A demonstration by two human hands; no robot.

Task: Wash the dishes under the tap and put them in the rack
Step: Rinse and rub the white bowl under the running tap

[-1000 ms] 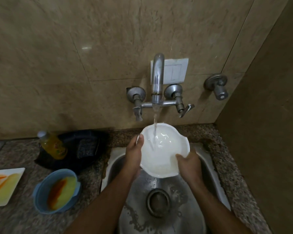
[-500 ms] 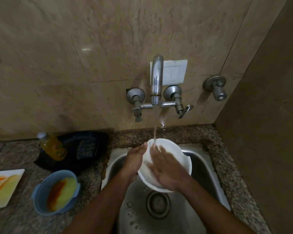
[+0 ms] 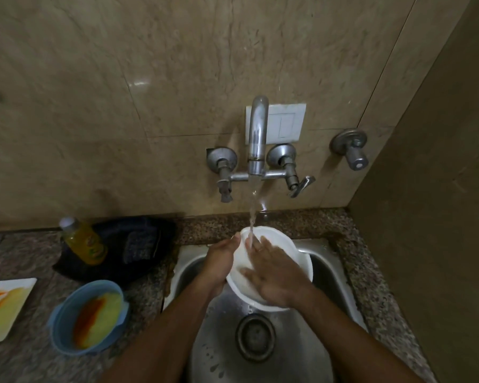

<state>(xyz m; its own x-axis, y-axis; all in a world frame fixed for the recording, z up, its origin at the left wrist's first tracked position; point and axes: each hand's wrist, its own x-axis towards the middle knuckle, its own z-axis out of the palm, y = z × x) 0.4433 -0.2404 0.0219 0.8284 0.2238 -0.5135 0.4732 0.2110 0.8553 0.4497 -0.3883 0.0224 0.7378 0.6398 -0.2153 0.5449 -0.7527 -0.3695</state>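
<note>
— How is the step in hand best done?

— The white bowl [image 3: 285, 244] is held over the steel sink [image 3: 327, 255], tilted toward the person, with the stream from the tap [image 3: 257, 134] falling onto its inner wall. It is judged that the bowl should be turned a little at a time, so that every part of the wall is passed under the water and rubbed. The left hand [image 3: 221, 268] is wrapped round the bowl's left rim, thumb at the top edge, and that grip is best kept firm, since a wet bowl may slip. The right hand [image 3: 271, 275] is laid flat inside the bowl, fingers straight and spread, nothing being held by it; light pressure and wide sweeps seem called for. A rack is not seen, so where the bowl is to be set cannot be told.

— And the surface and the room?

— Beige stone tiles [image 3: 177, 78] are seen on the back wall, and a darker wall stands at the right. A speckled granite tabletop [image 3: 25, 360] surrounds the sink. On it, left of the sink, a dark cloth [image 3: 138, 244] is heaped, with a bottle of yellow liquid [image 3: 85, 240] at it. Nearer the person a blue bowl [image 3: 58, 327] and a white square plate [image 3: 0, 333] are left, both smeared yellow and orange and apparently not yet washed. A white switch plate [image 3: 286, 123] is fixed behind the tap.
</note>
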